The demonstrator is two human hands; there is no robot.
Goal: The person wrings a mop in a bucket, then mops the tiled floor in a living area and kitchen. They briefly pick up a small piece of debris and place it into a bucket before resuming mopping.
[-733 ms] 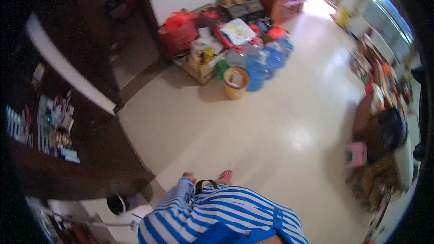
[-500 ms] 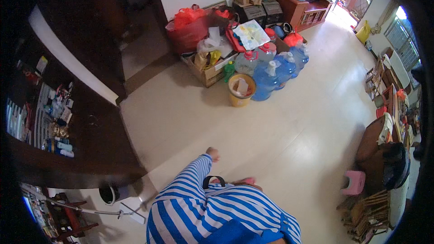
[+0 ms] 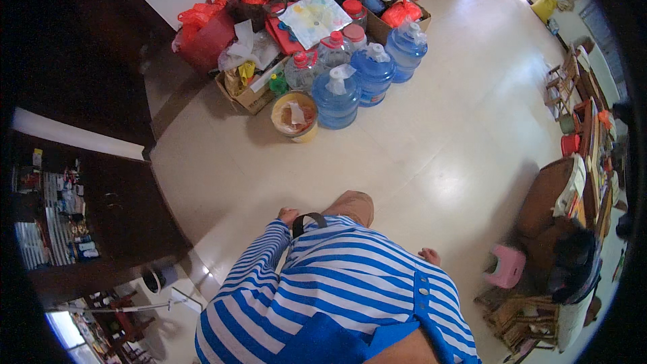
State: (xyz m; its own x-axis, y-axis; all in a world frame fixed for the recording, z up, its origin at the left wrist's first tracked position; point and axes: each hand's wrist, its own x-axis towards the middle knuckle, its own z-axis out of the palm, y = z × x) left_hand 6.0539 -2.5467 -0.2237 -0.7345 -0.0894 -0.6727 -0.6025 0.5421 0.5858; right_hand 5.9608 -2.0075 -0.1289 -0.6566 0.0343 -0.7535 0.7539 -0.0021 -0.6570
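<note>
I look down on my blue-and-white striped shirt [image 3: 337, 290]. My left hand [image 3: 288, 216] shows at the end of the striped sleeve, close to my body and beside a black strap [image 3: 306, 220]. It looks curled and nothing shows in it, but it is too small to be sure. My bent knee in tan shorts [image 3: 355, 203] is just ahead of it. A bare foot [image 3: 429, 255] peeks out to the right of the shirt. My right hand is hidden.
On the cream tiled floor [image 3: 431, 155] ahead stand several blue water jugs [image 3: 337, 98], a yellow bucket [image 3: 294, 116], cardboard boxes and red bags [image 3: 202, 34]. A dark cabinet [image 3: 114, 209] is at the left. At the right are a pink stool [image 3: 505, 266] and cluttered furniture [image 3: 573, 216].
The pile of jugs and boxes has come nearer and larger in view. My left arm, stretched forward half a second ago, has drawn back against my body.
</note>
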